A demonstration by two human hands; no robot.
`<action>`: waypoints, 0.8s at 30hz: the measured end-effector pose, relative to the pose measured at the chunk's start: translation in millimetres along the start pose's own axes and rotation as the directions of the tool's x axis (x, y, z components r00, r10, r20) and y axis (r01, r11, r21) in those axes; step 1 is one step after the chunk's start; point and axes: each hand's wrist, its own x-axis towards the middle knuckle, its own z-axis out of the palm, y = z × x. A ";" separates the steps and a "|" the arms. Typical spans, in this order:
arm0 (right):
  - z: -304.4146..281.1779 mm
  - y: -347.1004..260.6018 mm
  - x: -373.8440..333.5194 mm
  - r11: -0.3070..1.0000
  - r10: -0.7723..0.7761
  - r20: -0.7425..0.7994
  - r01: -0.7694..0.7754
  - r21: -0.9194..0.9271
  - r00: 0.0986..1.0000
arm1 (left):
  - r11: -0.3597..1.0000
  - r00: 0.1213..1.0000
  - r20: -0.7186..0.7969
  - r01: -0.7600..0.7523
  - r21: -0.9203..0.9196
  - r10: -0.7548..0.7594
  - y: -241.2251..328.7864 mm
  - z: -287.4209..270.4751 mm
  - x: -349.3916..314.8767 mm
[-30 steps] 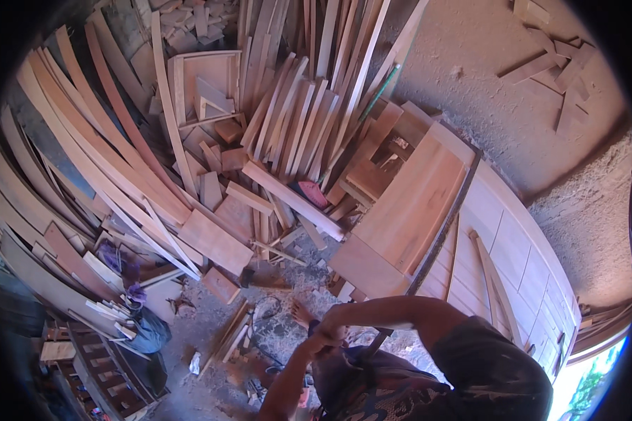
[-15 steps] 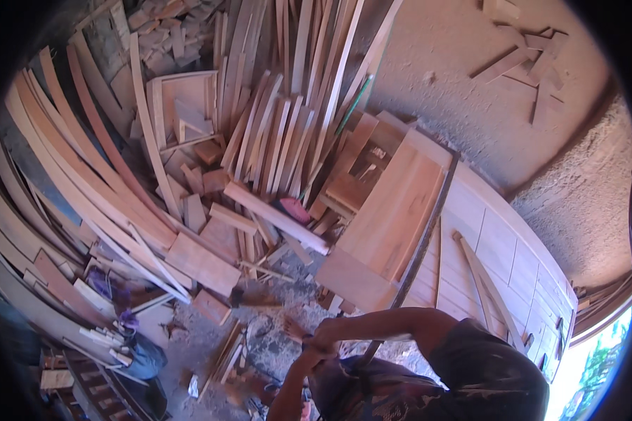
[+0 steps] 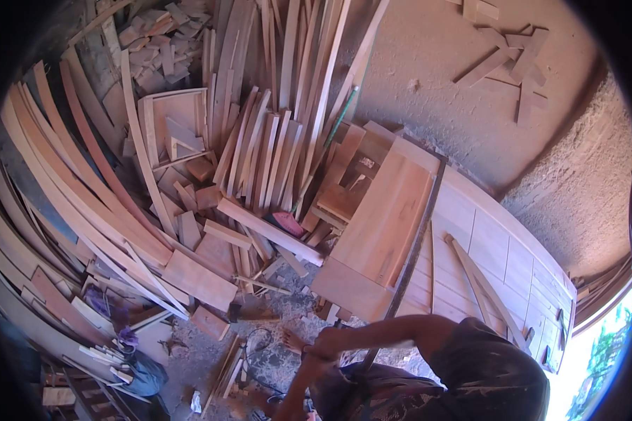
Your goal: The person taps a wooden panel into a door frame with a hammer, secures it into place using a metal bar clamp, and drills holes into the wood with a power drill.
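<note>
Fanning out at the far left, long boards (image 3: 84, 175) are being bent into curves by the wide lens. Below them, a dark bluish bag (image 3: 147, 375) is being flanked by thin strips. Farther right, a heap of small offcuts (image 3: 165, 45) is being bordered by upright timber, and a bundle of short slats (image 3: 267, 158) is being propped at a slant above a thick pale beam (image 3: 270, 231).

Near the lower middle, a bare foot (image 3: 293, 342) is being shown just left of the hands. The left hand (image 3: 316, 363) and the right hand (image 3: 328, 342) are being held close together, overlapping in the view. The fingers are being obscured, so it cannot be told whether either grip is wide or narrow, or what is being held.

To the right of the hands, a dark bar (image 3: 417, 243) is being supported across the woodwork, its lower part being crossed by the right forearm. It is being bordered on its left by a brown panel (image 3: 376, 224) and on its right by a pale panelled piece (image 3: 488, 238), on which narrow strips of wood (image 3: 496, 302) are being borne. At the upper right, more flat offcuts (image 3: 530, 56) are being displayed against a tan surface.
</note>
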 end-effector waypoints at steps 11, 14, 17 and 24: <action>18.8 0.8 4.3 0.980 0.151 0.036 -0.154 0.123 0.988 | 0.876 0.960 -0.281 0.136 0.462 -0.001 17.0 19.2 -12.1; 27.4 9.1 2.9 0.989 0.104 0.020 -0.105 0.107 0.994 | 0.840 0.935 -0.253 0.338 0.425 -0.249 86.0 7.1 -20.2; 2.3 -8.5 -0.5 0.991 0.017 -0.044 -0.022 -0.130 0.999 | 0.979 0.979 0.097 0.188 -0.076 -0.180 33.3 -13.6 -9.4; -3.5 -3.1 12.8 1.000 0.004 0.185 -0.006 0.008 0.983 | 0.949 0.943 0.176 0.301 -0.089 -0.283 16.0 -15.3 -3.1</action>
